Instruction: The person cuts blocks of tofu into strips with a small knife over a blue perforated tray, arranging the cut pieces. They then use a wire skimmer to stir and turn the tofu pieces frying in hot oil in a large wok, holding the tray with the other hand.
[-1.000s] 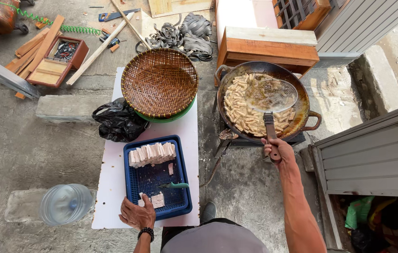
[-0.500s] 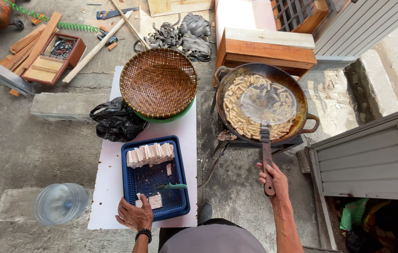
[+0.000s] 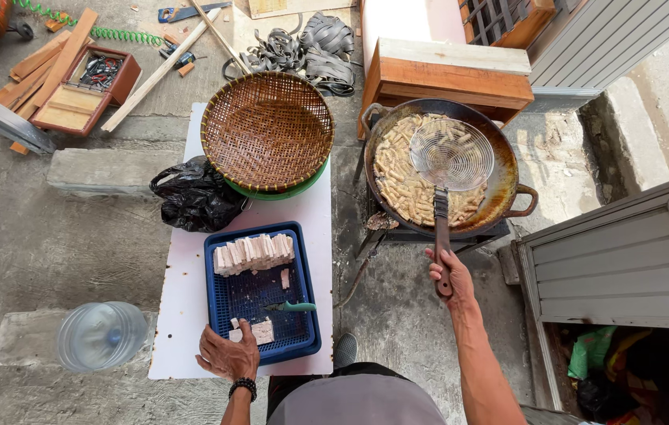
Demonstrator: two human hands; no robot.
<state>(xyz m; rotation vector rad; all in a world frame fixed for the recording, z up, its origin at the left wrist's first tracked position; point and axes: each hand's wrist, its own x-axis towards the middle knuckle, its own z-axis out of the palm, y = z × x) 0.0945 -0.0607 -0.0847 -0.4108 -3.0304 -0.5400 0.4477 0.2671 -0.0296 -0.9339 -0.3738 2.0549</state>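
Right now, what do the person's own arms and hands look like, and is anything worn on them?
Both forearms are bare, with no sleeves or gloves in view. The left hand has a dark beaded bracelet around the wrist. The right hand shows no ring, watch or band that can be made out, and its forearm is uncovered down to the picture's lower edge.

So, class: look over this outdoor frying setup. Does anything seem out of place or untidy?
Yes. Behind the white table, wood offcuts, a handsaw and a tangle of black straps lie scattered on the ground close to the hot wok. Workshop clutter looks odd beside cooking. The blue tray sits tidy.
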